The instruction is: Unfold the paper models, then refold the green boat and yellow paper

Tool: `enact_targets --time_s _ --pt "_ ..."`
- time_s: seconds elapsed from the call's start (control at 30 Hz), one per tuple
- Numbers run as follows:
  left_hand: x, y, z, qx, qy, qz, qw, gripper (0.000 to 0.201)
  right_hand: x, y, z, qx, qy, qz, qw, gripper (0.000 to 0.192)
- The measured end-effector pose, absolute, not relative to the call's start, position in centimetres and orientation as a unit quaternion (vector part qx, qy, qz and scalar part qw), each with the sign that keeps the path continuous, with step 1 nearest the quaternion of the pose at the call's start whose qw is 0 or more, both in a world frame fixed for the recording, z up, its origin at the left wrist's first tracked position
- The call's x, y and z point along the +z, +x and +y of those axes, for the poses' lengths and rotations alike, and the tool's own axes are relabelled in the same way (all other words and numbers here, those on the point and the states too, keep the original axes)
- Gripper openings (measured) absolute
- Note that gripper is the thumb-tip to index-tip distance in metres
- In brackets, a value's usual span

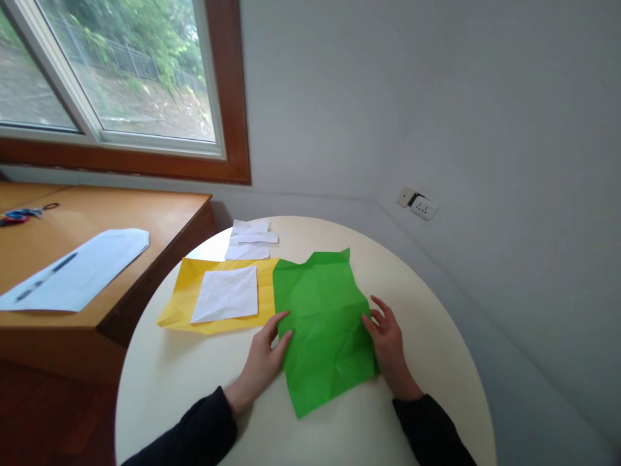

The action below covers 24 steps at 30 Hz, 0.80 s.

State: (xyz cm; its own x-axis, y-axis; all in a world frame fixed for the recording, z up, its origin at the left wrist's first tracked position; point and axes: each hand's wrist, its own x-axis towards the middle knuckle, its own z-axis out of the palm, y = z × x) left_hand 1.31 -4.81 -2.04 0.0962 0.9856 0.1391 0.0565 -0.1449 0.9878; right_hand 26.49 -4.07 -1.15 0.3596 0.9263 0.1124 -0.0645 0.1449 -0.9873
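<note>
A creased green sheet of paper (323,330) with an uneven top edge lies on the round table, between my two hands. My left hand (264,356) is at its left edge, with the index fingertip and thumb on the sheet. At the right edge, my right hand (391,346) has its thumb on the paper, the other fingers curled beside the edge. Left of the green sheet is a yellow sheet of paper (182,304), its right side meeting the green one. A smaller white piece of paper (228,294) rests on the yellow.
Several white paper strips (252,239) lie at the back of the round cream table (427,401). On the wooden desk (160,213) at left are a folded white sheet (107,265), a dark pen (46,277) and scissors (29,212). A wall socket (424,207) is behind.
</note>
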Motion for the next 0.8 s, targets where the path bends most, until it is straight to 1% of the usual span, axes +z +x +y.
enact_targets --time_s 0.17,0.33,0.43,0.6,0.8 --pt "-1.8 0.5 -4.4 0.501 0.564 0.451 0.476 0.042 -1.0 26.2 -4.8 0.456 -0.494 -0.434 0.601 0.05" --pt "-0.9 0.3 -4.6 0.482 0.566 0.472 0.473 0.042 -0.9 26.9 -4.7 0.518 -0.474 -0.448 0.553 0.058" --pt "-0.5 0.3 -4.5 0.489 0.555 0.471 0.48 0.043 -0.9 27.2 -4.6 0.512 -0.484 -0.455 0.545 0.054" --pt "-0.1 0.0 -4.2 0.506 0.526 0.475 0.491 0.045 -1.2 27.2 -4.4 0.497 -0.506 -0.46 0.534 0.039" --pt "0.7 -0.2 -4.1 0.521 0.502 0.465 0.51 0.04 -1.0 27.0 -4.5 0.493 -0.51 -0.46 0.535 0.037"
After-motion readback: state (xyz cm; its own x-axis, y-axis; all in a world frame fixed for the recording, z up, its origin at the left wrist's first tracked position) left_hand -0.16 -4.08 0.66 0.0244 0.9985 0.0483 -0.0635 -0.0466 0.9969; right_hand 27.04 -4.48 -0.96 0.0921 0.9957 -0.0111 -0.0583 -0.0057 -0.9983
